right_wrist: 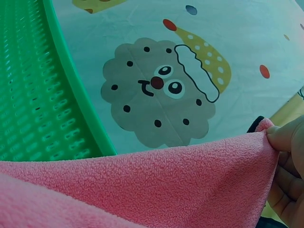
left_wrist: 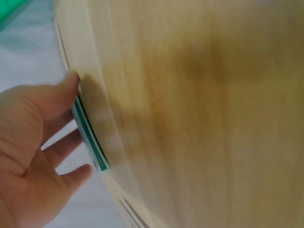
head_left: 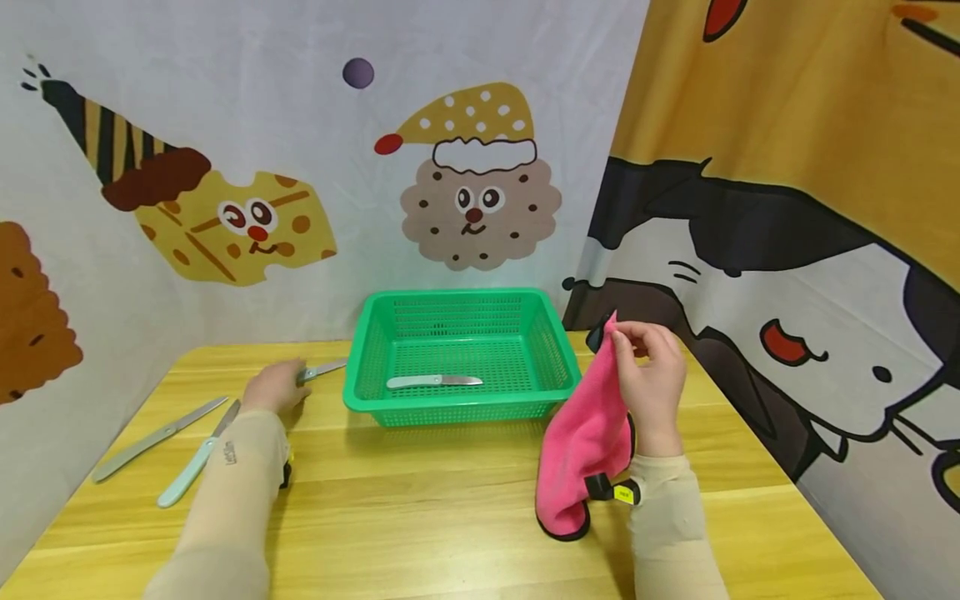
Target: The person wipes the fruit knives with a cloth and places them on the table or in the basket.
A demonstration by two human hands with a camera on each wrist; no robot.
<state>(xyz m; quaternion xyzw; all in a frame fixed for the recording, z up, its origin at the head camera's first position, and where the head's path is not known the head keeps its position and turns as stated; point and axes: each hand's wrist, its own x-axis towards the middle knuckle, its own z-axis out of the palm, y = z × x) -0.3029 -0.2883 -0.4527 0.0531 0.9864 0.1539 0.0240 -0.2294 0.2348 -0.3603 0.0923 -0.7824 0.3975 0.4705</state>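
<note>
A green-handled knife is flanked on the left by two others, a grey-green-handled knife and a mint-handled knife, both lying bare on the bench. The mint-handled knife's blade is left just beside the left sleeve; if the forearm is drawn back carelessly, fabric or skin could be nicked. Next, the green-handled knife is pinched by the left hand, thumb and fingers set around its handle near the bench's far edge; how firmly cannot be told. With its blade pointed at the green basket, the tip could be snagged in the openwork wall if raised too little, and the handle twisted loose. Inside the basket, a white-handled knife is seen uncovered near the front wall; another knife dropped in could be brought down on its blade. At right, a pink cloth is pinched near its top corner by the right hand, well apart from the left, and hung beside the basket's right rim. Held by so little fabric, it could be lost from the fingertips, or its folds caught on the rim.
</note>
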